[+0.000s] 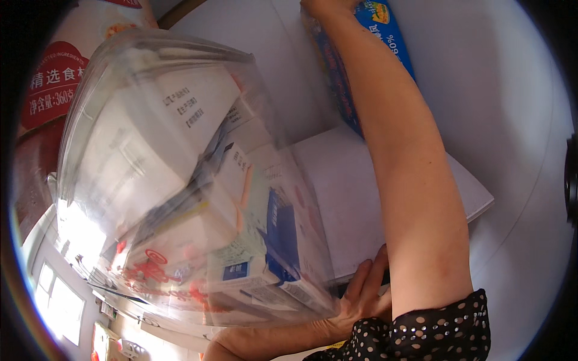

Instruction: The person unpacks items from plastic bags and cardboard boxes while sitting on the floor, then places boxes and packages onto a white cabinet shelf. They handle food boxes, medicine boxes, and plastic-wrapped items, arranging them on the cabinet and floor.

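Observation:
My right arm crosses the view from the lower right to the top edge. My right hand point(330, 6) is at the far end of a blue package point(337, 78); its fingers are cut off by the picture's edge. Low in the middle, my left hand point(367, 295) has its fingers stretched out on the near edge of a white pad or stack of paper point(343, 192). The blue package stands at the far side of that white stack. Left of both hands, a large clear plastic container point(153, 274) with red print holds several small cartons, one blue and white point(283, 234).
A red and pale printed food package point(60, 72) stands behind the container at the far left. Everything rests on a white surface point(506, 102). Beyond the container at lower left are a bright window point(60, 295) and a room. A dark object point(571, 180) shows at the right rim.

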Tool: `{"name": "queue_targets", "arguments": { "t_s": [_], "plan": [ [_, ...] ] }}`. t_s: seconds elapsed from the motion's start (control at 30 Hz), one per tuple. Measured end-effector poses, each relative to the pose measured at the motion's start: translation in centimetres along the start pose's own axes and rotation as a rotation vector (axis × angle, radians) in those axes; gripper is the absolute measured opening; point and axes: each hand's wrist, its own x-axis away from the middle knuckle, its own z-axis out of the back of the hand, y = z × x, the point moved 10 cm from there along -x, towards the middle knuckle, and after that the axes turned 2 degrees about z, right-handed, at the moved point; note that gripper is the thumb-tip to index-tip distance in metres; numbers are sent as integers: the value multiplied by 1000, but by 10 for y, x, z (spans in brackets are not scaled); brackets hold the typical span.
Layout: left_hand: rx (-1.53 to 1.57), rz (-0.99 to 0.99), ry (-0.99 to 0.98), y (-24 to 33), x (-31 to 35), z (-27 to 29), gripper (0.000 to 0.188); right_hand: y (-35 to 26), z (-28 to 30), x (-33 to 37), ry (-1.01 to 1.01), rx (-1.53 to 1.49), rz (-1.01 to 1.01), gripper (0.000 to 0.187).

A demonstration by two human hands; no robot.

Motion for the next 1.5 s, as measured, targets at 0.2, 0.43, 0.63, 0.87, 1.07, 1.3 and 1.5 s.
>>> {"name": "queue_targets", "arguments": {
  "t_s": [0.2,0.43,0.63,0.87,1.07,1.3,1.5],
  "plan": [
    [-84,29,-7,2,-2,4,46,12,-2,12,102,59,12,43],
    [-14,78,40,-7,-5,15,44,5,0,-3,-34,-102,133,41],
    [-32,83,155,-13,9,0,34,12,17,-20,-63,-412,314,44],
    [19,116,232,-16,4,3,29,27,-16,-20,-260,-1020,312,49],
    [39,69,199,-12,6,20,30,110,-98,85,-722,-541,-106,85],
    [162,95,229,-8,-4,41,27,110,-69,122,-899,-404,-268,82],
    [30,3,202,31,-29,57,34,107,-73,133,-866,-364,-234,69]
  ]
}}
